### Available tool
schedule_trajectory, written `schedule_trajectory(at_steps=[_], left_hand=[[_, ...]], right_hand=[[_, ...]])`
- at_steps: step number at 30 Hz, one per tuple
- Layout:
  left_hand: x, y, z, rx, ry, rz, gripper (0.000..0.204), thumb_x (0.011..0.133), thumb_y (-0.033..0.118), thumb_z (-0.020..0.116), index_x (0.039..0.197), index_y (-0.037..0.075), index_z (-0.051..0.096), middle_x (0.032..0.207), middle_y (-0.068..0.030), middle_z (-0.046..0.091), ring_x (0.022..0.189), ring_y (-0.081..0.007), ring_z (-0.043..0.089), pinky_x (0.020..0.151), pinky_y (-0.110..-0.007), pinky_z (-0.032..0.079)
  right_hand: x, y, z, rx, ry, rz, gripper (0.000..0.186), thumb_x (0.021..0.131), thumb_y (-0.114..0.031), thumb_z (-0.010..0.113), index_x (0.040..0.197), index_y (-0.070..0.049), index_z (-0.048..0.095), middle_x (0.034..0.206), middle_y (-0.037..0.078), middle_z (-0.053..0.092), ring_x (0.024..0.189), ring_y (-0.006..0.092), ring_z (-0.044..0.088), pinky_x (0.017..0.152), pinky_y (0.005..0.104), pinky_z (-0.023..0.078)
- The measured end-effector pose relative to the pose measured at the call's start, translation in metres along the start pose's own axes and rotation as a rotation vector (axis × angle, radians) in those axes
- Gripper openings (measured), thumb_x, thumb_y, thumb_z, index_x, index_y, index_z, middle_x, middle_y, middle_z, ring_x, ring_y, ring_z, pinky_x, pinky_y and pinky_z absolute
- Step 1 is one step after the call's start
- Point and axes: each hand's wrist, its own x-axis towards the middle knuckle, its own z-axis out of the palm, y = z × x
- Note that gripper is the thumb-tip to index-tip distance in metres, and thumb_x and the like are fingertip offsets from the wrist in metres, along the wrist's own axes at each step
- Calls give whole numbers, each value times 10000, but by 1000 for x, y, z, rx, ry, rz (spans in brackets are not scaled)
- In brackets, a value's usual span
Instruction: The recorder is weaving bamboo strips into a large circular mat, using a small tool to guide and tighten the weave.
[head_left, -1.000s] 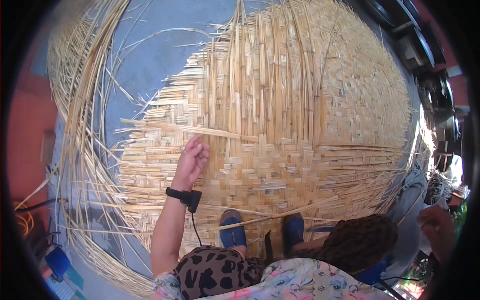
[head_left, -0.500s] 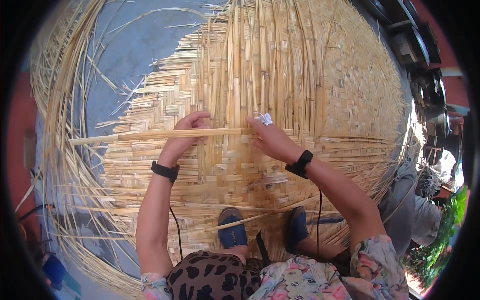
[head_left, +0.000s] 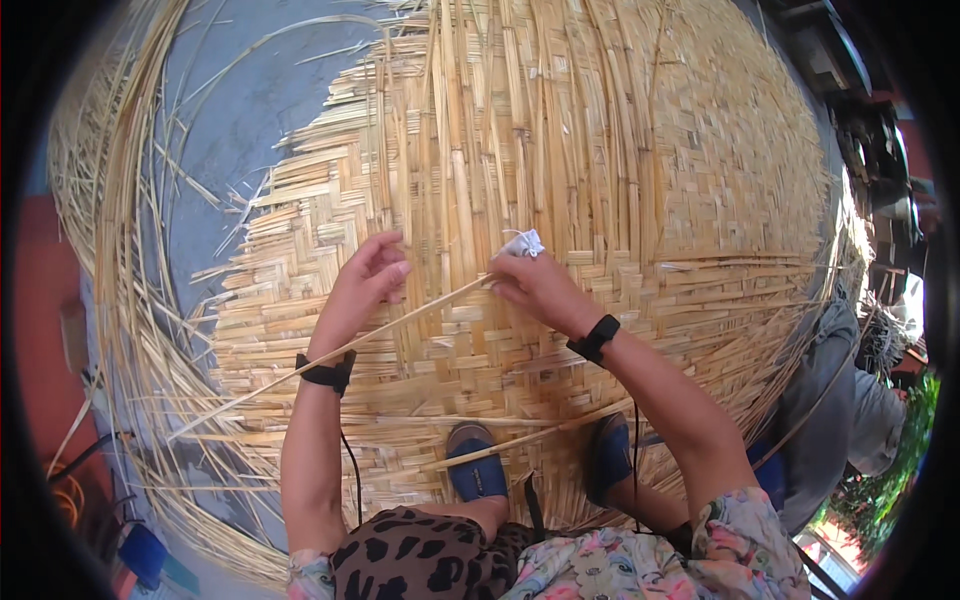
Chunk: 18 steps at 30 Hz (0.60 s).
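A large woven mat of split cane strips (head_left: 730, 170) spreads under both hands. My right hand (head_left: 543, 290) pinches the end of one long pale cane strip (head_left: 415, 314). This strip slants down to the left, passing across my left wrist. A white wrapping with a tied end (head_left: 523, 243) sits at the fingers of my right hand. My left hand (head_left: 368, 275) is above the mat with its fingers loosely bent and apart, holding nothing. Between the hands, long loose-ended upright strips (head_left: 458, 180) run away over the weave.
Loose long strips (head_left: 115, 230) lie in a curved bundle at the left on the grey floor (head_left: 225, 110). My blue shoes (head_left: 477, 474) rest on the mat's near part. At the right is another person's grey-trousered leg (head_left: 822, 400), near green leaves (head_left: 900, 490).
The strip has swung from nearly level to a slant, its left end now lower and nearer me. My left hand has come off it; the right keeps its end.
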Motion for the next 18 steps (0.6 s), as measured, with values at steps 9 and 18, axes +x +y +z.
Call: schedule_trajectory(at_steps=[9, 18], left_hand=[[19, -26, 10, 165, 273, 98, 332, 900, 77, 679, 1209, 34, 564, 711, 15, 561, 630, -65, 525, 571, -221, 449], [-5, -25, 0, 147, 324, 623, 224, 973, 153, 625, 1152, 22, 594, 832, -30, 646, 739, -123, 598, 724, -254, 495]], right_hand=[[-6, 5, 15, 16, 75, 60, 189, 856, -99, 683, 1033, -71, 622, 941, 135, 663, 886, 336, 649, 770, 405, 524], [8, 2, 11, 108, 112, 55, 185, 849, -104, 663, 1031, -84, 632, 921, 134, 670, 873, 329, 651, 758, 405, 524]])
